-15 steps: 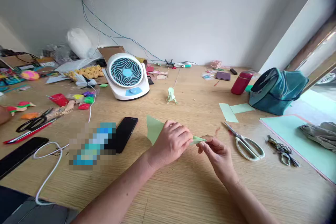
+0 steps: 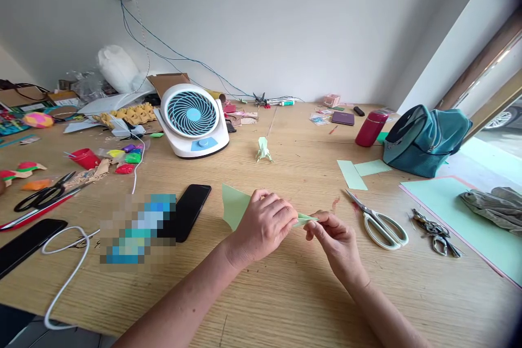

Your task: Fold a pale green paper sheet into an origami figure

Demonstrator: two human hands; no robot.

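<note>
Both of my hands were on the folded green paper (image 2: 234, 204), mid-table, nearer the front edge than the back wall edge. Left hand (image 2: 264, 224) lay over the paper's middle, fingers curled down and closed on it, pressing it toward the table (image 2: 285, 304). Right hand (image 2: 334, 240) sat just right of it, thumb and forefinger pinched narrow on the paper's pointed tip (image 2: 308, 219).

Key relation: the paper's long axis ran roughly parallel to the front edge, wide flap sticking out left of my left hand, narrow point poking right into the right-hand pinch. The tip lay between the two hands, touching both. The left hand covered the fold line, so I couldn't tell its state.

White-handled scissors (image 2: 381, 221) lay near the right hand, toward the right edge, apart. Black phone (image 2: 185, 211) was to the left, apart from the flap.
</note>
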